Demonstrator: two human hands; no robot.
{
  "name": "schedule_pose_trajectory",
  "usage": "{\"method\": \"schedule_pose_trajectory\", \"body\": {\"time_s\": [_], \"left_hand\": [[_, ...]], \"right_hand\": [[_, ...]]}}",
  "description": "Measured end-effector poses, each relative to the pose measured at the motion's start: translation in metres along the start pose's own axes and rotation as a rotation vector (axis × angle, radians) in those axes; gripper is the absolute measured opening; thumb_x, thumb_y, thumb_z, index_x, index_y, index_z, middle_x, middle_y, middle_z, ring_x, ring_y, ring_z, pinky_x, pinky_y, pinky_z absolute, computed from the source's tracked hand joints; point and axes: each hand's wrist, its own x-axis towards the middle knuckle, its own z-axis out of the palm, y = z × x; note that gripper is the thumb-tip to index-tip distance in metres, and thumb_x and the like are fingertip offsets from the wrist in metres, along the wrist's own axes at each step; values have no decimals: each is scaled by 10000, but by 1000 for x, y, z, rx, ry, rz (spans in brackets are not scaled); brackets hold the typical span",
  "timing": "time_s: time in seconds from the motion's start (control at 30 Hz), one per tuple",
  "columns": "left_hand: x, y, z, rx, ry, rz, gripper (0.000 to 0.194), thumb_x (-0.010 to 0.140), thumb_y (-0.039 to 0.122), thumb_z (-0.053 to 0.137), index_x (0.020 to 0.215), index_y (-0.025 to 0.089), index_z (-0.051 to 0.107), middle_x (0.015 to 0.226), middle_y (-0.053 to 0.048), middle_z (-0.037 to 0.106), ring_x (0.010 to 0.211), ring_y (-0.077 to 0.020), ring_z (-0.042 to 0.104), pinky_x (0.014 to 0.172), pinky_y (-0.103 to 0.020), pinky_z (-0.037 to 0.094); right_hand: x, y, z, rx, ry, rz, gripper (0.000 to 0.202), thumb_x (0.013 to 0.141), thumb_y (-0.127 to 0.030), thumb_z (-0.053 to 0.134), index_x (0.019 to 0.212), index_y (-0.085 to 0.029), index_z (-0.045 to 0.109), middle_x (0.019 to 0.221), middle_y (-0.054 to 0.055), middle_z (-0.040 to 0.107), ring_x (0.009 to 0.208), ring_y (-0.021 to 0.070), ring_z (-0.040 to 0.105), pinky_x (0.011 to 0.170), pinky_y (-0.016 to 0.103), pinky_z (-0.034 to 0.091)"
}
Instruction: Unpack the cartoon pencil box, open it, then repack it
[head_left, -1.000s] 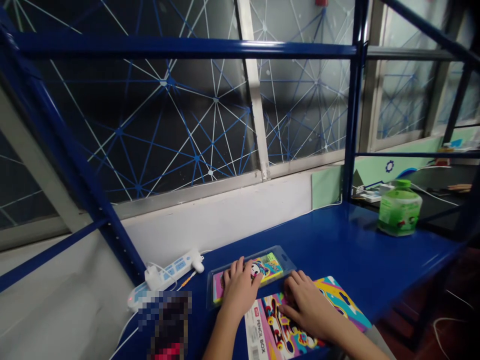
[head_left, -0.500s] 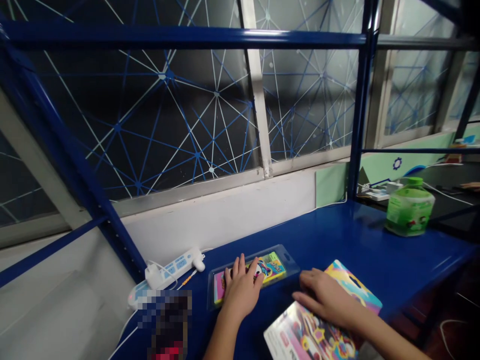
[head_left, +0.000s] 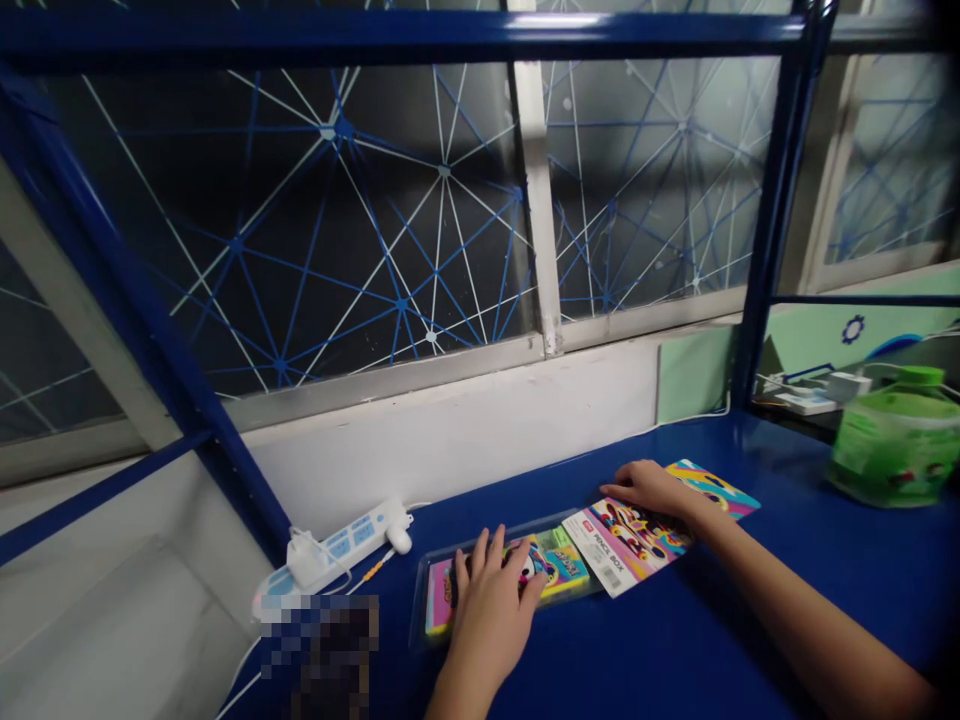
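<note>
A colourful pencil box [head_left: 564, 568] lies in a clear plastic tray [head_left: 421, 592] on the blue table. My left hand [head_left: 495, 605] rests on top of it, fingers spread and flat. To the right is a bright printed card [head_left: 626, 560] marked "PENCIL BOX", its left corner reaching over the tray's right end. My right hand [head_left: 652, 488] is closed at the card's far edge, covering its middle. The fingertips on the far side are partly hidden.
A white power strip [head_left: 352, 540] with plugs and cables lies left against the wall. Beside the near-left table edge is a blurred-out patch [head_left: 330, 650]. A green plastic jug [head_left: 892, 440] stands at the right. Blue frame posts [head_left: 780, 220] rise behind the table.
My right hand has carried the card away from me and up against the tray's right end, where it now lies flatter. My left hand stays on the pencil box. The view has shifted slightly.
</note>
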Motion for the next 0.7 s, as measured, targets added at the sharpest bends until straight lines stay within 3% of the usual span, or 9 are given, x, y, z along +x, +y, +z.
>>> {"method": "schedule_pose_trajectory", "body": {"time_s": [0.13, 0.23, 0.47, 0.7], "left_hand": [[1, 8, 0, -4, -3, 0, 628, 911, 687, 318, 1417, 370, 514, 1611, -21, 338, 1504, -352, 231, 1196, -644, 129], [2, 13, 1, 2, -6, 33, 618, 931, 667, 290, 1394, 349, 547, 1576, -15, 410, 1470, -344, 303, 1192, -606, 194], [4, 10, 8, 3, 35, 99, 563, 945, 640, 312, 1358, 363, 575, 1501, -10, 517, 1396, -342, 401, 1153, -580, 272], [2, 12, -3, 26, 18, 122, 529, 956, 607, 338, 1347, 349, 584, 1472, -26, 544, 1340, -323, 454, 1121, -557, 324]], "right_hand": [[5, 17, 10, -57, 0, 39, 502, 903, -608, 506, 673, -233, 747, 712, 78, 740, 661, 240, 665, 635, 305, 390], [5, 25, 14, -91, 26, 56, 493, 913, -606, 489, 717, -231, 743, 773, 80, 751, 709, 244, 672, 656, 306, 386], [6, 23, 10, -117, 59, 54, 477, 905, -617, 502, 727, -242, 735, 812, 65, 754, 750, 242, 670, 679, 314, 376], [2, 23, 7, -122, 65, 106, 477, 893, -603, 531, 675, -226, 726, 765, 72, 744, 721, 246, 667, 719, 330, 376]]}}
